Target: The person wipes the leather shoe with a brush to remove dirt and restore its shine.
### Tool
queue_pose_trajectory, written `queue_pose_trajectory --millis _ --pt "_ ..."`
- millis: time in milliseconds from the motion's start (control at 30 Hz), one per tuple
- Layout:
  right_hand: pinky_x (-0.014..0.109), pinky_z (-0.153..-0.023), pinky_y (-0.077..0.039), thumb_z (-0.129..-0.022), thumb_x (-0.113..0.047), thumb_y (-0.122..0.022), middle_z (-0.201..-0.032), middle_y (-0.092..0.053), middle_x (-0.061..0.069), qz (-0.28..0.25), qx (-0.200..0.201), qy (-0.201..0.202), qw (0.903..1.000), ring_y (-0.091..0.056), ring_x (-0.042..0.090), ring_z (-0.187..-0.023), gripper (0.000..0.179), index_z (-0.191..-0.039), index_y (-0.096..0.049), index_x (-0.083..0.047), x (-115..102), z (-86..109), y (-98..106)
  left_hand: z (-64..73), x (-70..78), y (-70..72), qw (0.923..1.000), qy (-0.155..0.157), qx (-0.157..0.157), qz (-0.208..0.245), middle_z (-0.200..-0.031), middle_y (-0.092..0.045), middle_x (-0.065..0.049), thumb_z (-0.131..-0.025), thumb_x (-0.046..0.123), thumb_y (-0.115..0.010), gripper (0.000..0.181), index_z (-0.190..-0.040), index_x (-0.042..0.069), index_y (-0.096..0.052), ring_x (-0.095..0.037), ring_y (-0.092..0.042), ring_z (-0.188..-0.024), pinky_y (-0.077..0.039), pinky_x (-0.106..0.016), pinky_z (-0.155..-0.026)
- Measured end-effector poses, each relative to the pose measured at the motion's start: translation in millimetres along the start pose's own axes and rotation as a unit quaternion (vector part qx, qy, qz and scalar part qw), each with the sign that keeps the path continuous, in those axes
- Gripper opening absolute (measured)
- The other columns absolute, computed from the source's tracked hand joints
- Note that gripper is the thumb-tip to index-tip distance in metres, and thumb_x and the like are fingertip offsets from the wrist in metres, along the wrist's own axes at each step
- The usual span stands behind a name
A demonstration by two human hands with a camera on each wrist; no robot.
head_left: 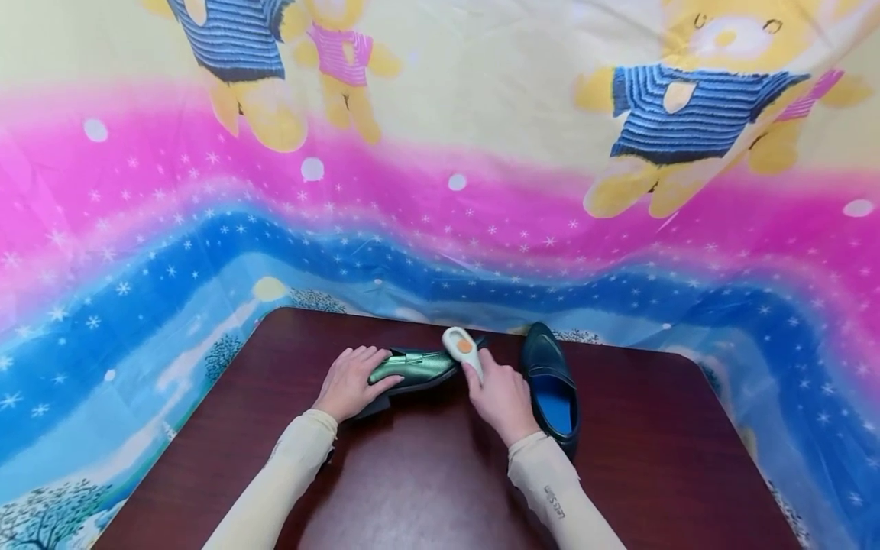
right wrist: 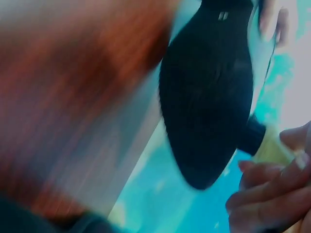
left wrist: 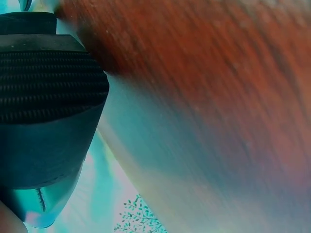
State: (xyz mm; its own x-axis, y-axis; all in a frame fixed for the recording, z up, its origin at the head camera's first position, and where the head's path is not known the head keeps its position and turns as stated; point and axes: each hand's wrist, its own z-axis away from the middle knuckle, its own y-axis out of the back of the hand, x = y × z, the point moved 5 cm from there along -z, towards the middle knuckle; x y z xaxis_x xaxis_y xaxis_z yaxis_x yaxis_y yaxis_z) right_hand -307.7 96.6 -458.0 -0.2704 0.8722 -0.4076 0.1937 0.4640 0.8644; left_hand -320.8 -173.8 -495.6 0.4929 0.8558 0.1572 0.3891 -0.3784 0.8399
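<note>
A shiny dark green loafer is held up on its side above the table. My left hand grips it around the heel end, the thumb along its near side. In the left wrist view the ridged heel shows at the left. My right hand grips a small brush by its pale handle, which has an orange spot. In the right wrist view the dark bristles lie against the upper near the toe, beside the black sole.
The matching loafer, blue inside, stands on the table just right of my right hand. The brown table has rounded far corners. A curtain printed with bears hangs behind it.
</note>
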Motion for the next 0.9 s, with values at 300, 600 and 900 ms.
queue_pose_trajectory --millis 300,600,900 --pt "0.038 -0.052 -0.041 -0.107 -0.041 -0.054 -0.071 -0.063 0.01 -0.001 -0.005 -0.05 0.9987 -0.053 0.024 -0.056 0.035 -0.114 -0.058 -0.008 24 -5.9 12 -2.5 5.2 -1.2 0.9997 -0.02 -0.006 -0.008 -0.1 -0.069 0.005 -0.094 0.056 -0.069 0.046 -0.122 0.019 -0.071 -0.012 -0.055 -0.083 -0.046 -0.036 -0.08" --pt "0.033 -0.057 -0.042 -0.106 -0.039 -0.058 -0.072 -0.057 -0.001 -0.088 -0.074 0.01 0.9933 -0.051 0.016 -0.058 0.028 -0.118 -0.056 -0.014 1 8.5 -3 -0.8 -2.6 -2.1 0.9998 0.006 -0.019 -0.006 -0.107 -0.071 0.001 -0.095 0.055 -0.068 0.046 -0.124 0.02 -0.07 -0.017 -0.059 -0.09 -0.048 -0.039 -0.085" --pt "0.027 -0.052 -0.039 -0.103 -0.04 -0.064 -0.068 -0.055 -0.006 -0.026 -0.041 0.092 0.9946 -0.044 0.009 -0.053 0.023 -0.107 -0.057 -0.018 -13 15.0 -9 -4.5 -7.6 -1.6 0.9996 0.015 -0.025 0.005 -0.106 -0.07 0.002 -0.095 0.055 -0.068 0.046 -0.124 0.019 -0.069 -0.016 -0.056 -0.087 -0.046 -0.038 -0.083"
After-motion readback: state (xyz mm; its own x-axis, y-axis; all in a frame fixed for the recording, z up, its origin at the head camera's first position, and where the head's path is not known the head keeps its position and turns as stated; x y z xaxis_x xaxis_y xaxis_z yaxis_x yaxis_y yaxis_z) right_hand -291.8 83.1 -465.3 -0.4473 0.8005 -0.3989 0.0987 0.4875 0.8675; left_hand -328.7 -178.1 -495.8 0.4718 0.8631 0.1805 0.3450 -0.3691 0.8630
